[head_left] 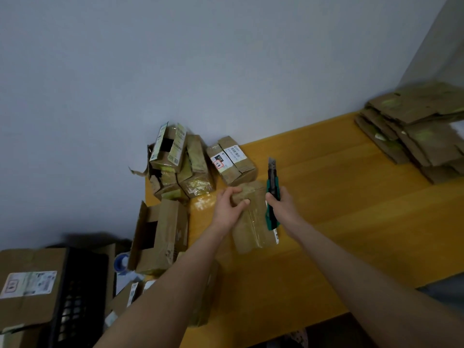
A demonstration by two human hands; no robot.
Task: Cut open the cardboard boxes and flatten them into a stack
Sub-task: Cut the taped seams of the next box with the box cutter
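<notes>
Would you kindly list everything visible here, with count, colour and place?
taped box: one, brown, mid-table, nearest
utility knife: one, green-black, held over taped box
labelled box: one, brown, behind taped box
box pile: several, brown, table's far left
open box: one, brown, table's left edge
flattened stack: one, brown, table's far right
crate: one, black, lower left, off table
large box: one, brown, beside crate
table: one, yellow wood, centre
left hand: one, grips taped box
right hand: one, holds utility knife
</notes>
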